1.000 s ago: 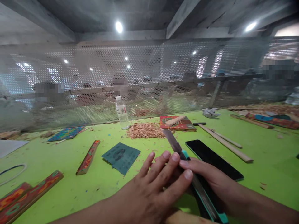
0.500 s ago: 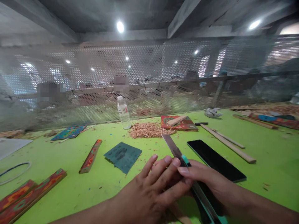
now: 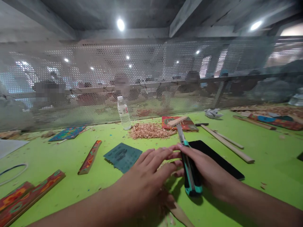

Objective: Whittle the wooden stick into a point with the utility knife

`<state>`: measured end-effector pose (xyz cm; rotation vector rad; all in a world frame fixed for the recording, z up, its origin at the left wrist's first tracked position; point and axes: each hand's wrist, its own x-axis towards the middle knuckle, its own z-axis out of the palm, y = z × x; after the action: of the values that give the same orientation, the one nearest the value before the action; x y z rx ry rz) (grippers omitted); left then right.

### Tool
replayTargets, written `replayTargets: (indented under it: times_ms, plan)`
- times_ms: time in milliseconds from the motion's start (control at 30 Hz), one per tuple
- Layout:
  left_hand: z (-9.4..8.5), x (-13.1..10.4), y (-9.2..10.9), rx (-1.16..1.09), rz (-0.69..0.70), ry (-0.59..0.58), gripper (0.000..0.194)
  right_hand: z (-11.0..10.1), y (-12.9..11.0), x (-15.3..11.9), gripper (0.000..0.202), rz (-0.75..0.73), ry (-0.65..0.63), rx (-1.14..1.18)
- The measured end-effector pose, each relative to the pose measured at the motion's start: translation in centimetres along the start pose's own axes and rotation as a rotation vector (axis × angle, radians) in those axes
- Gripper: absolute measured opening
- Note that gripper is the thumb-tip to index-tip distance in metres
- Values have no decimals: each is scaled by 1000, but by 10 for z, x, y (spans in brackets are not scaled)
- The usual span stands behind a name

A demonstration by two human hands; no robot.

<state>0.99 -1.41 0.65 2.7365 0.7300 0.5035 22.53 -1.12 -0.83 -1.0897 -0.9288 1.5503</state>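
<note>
My right hand [image 3: 209, 168] clasps the utility knife [image 3: 190, 173], blade [image 3: 181, 133] pointing away from me. Left hand [image 3: 149, 168] just beside it, fingers loosely bent; can't tell whether they pinch the wooden piece [image 3: 180, 215] below that palm. Phone [image 3: 220, 159] right of my knife grip, dark green sheet [image 3: 122, 155] left.

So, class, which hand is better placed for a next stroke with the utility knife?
Probably the right hand: it holds the utility knife, blade pointing away from the person. The left hand has no knife and sits over a piece of wood; its hold on that is unclear.
</note>
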Motion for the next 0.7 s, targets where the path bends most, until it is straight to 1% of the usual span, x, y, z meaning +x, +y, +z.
replayTargets:
  times_ms: [67,167,233,267,400,533,633,700]
  plan:
    - [-2,1,-4,-9,31,-57,46,-1,0,3,17,-14,37,-11]
    - [-3,1,-7,3,66,-98,31,-2,0,5,17,-54,41,-30]
    - [-2,1,-9,29,60,-110,20,-2,1,6,17,-70,44,-34]
    - [-1,1,-10,37,51,-118,17,-3,0,6,16,-73,48,-33]
    - [3,-1,-14,31,51,-121,15,-4,-2,7,17,-78,66,-30]
    - [4,-2,-15,56,72,-134,6,-5,-3,8,15,-69,76,-23]
    - [1,-2,-13,45,70,-154,8,-6,-2,10,14,-61,84,-19]
    - [-1,-2,-12,-5,37,-167,12,-6,-2,12,14,-57,88,-18]
